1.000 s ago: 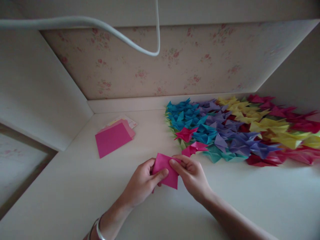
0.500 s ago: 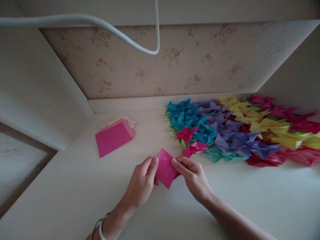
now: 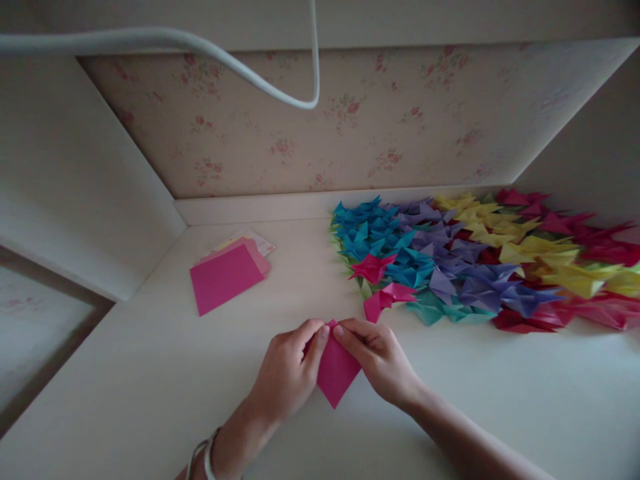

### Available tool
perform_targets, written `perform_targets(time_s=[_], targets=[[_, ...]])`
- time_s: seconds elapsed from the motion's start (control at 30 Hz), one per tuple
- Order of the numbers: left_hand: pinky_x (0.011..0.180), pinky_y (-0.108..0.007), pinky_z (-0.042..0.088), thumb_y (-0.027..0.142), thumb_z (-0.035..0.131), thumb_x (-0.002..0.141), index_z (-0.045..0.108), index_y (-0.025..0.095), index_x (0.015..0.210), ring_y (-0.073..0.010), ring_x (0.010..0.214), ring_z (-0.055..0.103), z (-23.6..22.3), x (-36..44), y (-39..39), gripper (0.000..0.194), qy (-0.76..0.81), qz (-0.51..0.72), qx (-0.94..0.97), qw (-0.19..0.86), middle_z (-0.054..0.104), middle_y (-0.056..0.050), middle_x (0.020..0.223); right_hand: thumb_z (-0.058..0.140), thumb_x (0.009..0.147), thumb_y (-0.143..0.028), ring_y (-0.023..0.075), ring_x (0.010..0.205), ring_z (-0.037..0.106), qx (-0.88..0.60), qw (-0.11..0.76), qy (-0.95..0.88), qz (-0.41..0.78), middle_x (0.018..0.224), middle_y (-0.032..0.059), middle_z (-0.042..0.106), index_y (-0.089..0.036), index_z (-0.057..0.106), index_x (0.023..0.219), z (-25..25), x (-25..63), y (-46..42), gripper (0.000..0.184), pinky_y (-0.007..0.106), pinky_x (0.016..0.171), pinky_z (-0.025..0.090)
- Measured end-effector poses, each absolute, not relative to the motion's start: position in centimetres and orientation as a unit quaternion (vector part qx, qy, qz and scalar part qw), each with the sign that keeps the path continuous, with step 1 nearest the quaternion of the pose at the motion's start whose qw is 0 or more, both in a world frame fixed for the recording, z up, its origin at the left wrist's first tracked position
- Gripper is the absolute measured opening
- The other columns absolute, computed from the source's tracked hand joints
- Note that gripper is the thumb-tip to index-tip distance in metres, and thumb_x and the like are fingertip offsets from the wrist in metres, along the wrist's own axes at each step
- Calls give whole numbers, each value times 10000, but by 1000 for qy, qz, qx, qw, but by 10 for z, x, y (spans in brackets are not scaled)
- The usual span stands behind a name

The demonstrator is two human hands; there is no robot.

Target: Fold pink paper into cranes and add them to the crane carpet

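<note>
A folded magenta origami paper (image 3: 337, 373), diamond-shaped with one corner toward me, is held between both hands above the white desk. My left hand (image 3: 293, 363) pinches its upper left edge near the top corner, thumb on the front. From the other side, my right hand (image 3: 377, 357) pinches the upper right edge, its thumb close to the left thumb. The fingers behind the paper are hidden. Just beyond my right hand lies a bright pink folded paper crane (image 3: 387, 299), and a second pink crane (image 3: 373, 268) sits behind it.
A stack of pink paper sheets (image 3: 227, 280) lies at the left on the white desk (image 3: 150, 380). Rows of colourful paper cranes (image 3: 480, 260) cover the back right, up against the wall. A white cable (image 3: 240, 70) hangs across the top.
Both hands have shifted their grip from the paper's side corners up to its top corner, thumbs now close together. The paper sits slightly lower and nearer to me.
</note>
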State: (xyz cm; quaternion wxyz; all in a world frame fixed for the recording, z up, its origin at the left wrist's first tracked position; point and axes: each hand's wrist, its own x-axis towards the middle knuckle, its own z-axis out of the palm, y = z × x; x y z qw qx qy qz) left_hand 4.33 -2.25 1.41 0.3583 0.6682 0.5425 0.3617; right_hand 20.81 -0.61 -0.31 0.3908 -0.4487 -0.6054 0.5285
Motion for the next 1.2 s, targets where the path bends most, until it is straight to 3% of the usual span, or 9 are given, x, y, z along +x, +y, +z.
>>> perform_targets(time_s=[0.13, 0.27, 0.53, 0.67, 0.8, 1.0, 1.2], targets=[[573, -223, 425, 378, 498, 943, 695, 217, 884, -177, 607, 597, 15, 40, -23, 261, 546, 377, 637, 391, 671, -26, 676, 535, 930, -497, 107, 483, 472, -454, 373, -573, 572, 566, -30, 531, -166, 648, 766, -4, 206, -7, 386, 206, 433, 338], [495, -205, 379, 420, 499, 943, 651, 204, 854, -143, 552, 520, 14, 37, -22, 279, 567, 406, 583, 418, 608, 3, 648, 506, 953, -484, 95, 431, 496, -455, 370, -579, 566, 511, -28, 547, -172, 588, 674, -3, 207, -8, 426, 195, 420, 346], [532, -204, 393, 448, 530, 928, 647, 187, 866, -136, 601, 511, 12, 37, -20, 293, 572, 439, 530, 445, 589, 17, 676, 496, 970, -436, 103, 457, 529, -458, 367, -593, 552, 506, -24, 564, -165, 608, 693, 5, 205, -10, 403, 203, 467, 384], [557, -195, 403, 436, 585, 899, 667, 180, 871, -129, 622, 524, 13, 36, -14, 270, 574, 469, 491, 457, 615, 20, 691, 480, 983, -422, 118, 503, 567, -417, 372, -590, 582, 539, -17, 590, -147, 689, 926, 5, 207, -9, 350, 219, 518, 420], [529, -188, 401, 454, 639, 856, 681, 178, 953, -119, 602, 542, 12, 33, -10, 296, 557, 485, 413, 533, 651, 13, 712, 514, 961, -458, 145, 563, 599, -407, 395, -550, 613, 567, -6, 627, -140, 617, 1240, 4, 211, -9, 435, 252, 571, 447], [530, -186, 425, 391, 728, 787, 687, 193, 1038, -113, 604, 608, 15, 34, -8, 323, 548, 465, 329, 612, 715, -16, 819, 724, 833, -411, 139, 650, 581, -336, 388, -550, 659, 796, 27, 655, -201, 582, 1304, 0, 216, -10, 535, 270, 610, 475], [633, -187, 468, 356, 719, 811, 703, 203, 986, -131, 745, 658, 15, 32, -8, 233, 523, 465, 325, 636, 725, -28, 921, 748, 818, -356, 133, 681, 551, -331, 391, -576, 638, 874, 47, 658, -200, 619, 1245, 1, 214, -11, 472, 267, 624, 454]])
